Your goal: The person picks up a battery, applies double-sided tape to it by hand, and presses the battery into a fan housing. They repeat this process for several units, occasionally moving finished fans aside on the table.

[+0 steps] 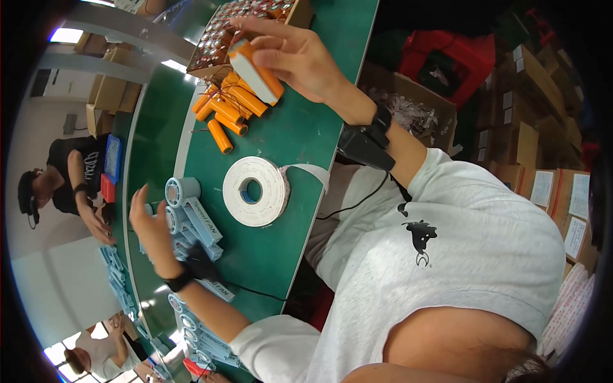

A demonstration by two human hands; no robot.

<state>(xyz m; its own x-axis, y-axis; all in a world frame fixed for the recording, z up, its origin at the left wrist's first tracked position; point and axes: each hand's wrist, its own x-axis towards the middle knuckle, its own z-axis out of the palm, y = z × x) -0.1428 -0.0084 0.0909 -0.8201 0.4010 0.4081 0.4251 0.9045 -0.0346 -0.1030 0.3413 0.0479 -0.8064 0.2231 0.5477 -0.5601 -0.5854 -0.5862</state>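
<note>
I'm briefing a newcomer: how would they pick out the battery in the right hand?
On the green table, find the open box, then the pile of orange batteries beside it. The wanted battery is by that pile, in the right hand. Unlike the loose ones, it is held and shows a broad whitish side.
</note>
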